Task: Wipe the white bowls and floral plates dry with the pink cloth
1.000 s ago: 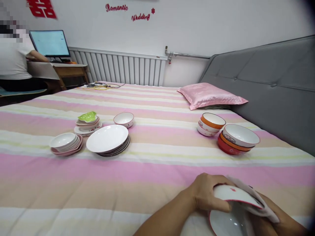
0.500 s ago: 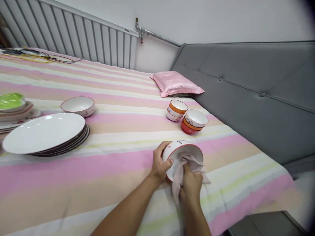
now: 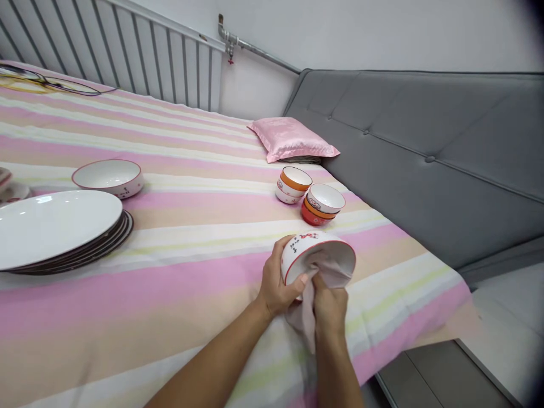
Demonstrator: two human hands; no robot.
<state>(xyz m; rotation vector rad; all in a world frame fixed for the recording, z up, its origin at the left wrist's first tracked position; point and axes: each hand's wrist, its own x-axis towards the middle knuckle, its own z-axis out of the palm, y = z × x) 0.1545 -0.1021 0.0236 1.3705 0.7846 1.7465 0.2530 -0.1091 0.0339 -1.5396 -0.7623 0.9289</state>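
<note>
My left hand point(image 3: 276, 280) grips the side of a white bowl point(image 3: 304, 252) with a red rim and a small red and black pattern. The bowl is tilted, its mouth turned toward me. My right hand point(image 3: 330, 306) is closed on a pale pink cloth point(image 3: 306, 320) and pushes part of it against the bowl's inside. The rest of the cloth hangs below the rim. My right fingertips are hidden in the bowl and the cloth. Just beyond stand two stacks of small bowls, one orange and white point(image 3: 293, 190), the other white, orange and red point(image 3: 325, 198).
On the left lie a stack of large white plates point(image 3: 59, 224) and a wide white bowl point(image 3: 108, 178). A pink pillow point(image 3: 293, 139) rests by the grey headboard point(image 3: 403, 130). Cables point(image 3: 51, 84) lie at the far left. The striped bed point(image 3: 178, 294) ends at the lower right.
The bowl has turned in my left hand, so more of its red and black pattern shows. My right hand and the cloth have shifted within it. The view has swung slightly right.
</note>
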